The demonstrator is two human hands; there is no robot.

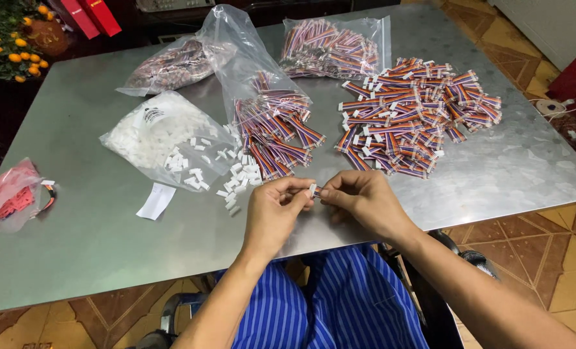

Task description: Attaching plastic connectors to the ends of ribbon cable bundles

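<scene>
- A small white connector housing is pinched between the fingertips of the left hand and the right hand, just above the near edge of the steel table.
- Both hands are closed narrowly on that piece, thumbs and forefingers meeting at the middle of the near edge.
- Loose white housings are scattered just beyond the left hand, spilling from an open clear bag of the same parts.
- An open bag of striped wire leads lies at the table's centre.
- A large loose pile of wired leads is spread toward the right edge.
- Two further filled bags are set along the far edge.
- A white paper slip lies left of the hands, and a pink bag rests at the left edge.
</scene>
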